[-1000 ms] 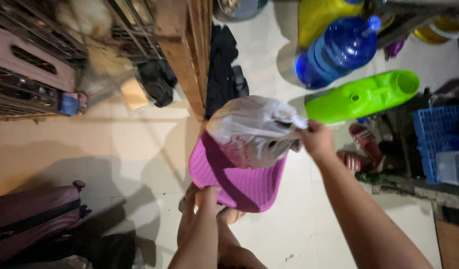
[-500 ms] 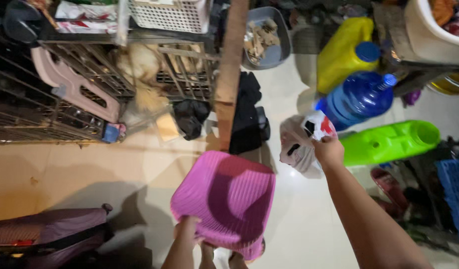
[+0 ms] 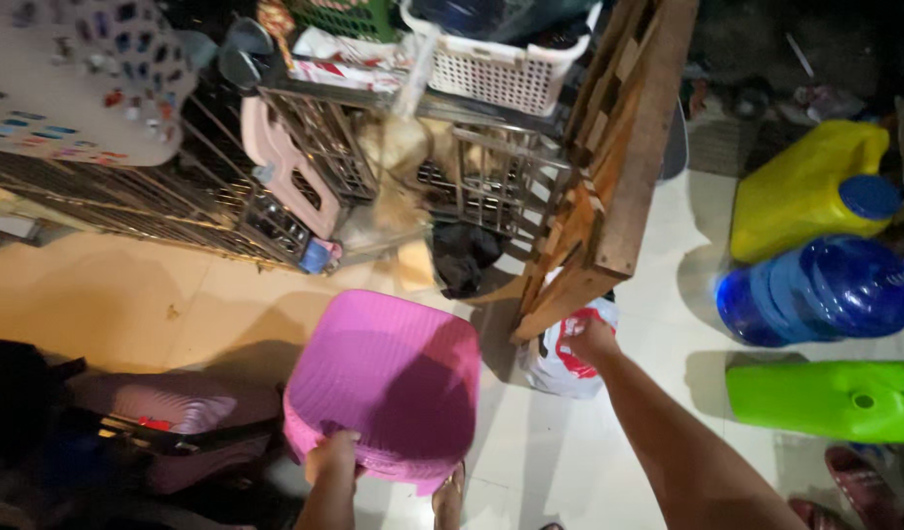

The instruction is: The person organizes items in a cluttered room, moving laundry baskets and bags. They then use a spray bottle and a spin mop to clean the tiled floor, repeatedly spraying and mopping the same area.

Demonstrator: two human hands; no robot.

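My left hand (image 3: 332,458) grips the near rim of an empty pink plastic basket (image 3: 383,378), held low over the tiled floor. My right hand (image 3: 589,340) reaches forward and is closed on the top of a white plastic bag (image 3: 560,358) with red print. The bag rests on the floor at the foot of a leaning wooden pallet (image 3: 609,177), just right of the basket.
A wire cage (image 3: 393,167) with a white basket (image 3: 501,69) on top stands behind. A yellow jug (image 3: 810,191), a blue water bottle (image 3: 825,294) and a green container (image 3: 829,397) lie at the right. A purple suitcase (image 3: 177,432) sits at the left.
The bag has come out of the pink basket and gone down to the floor by the pallet in my right hand. The basket has lowered and shifted left; the view tilted up.
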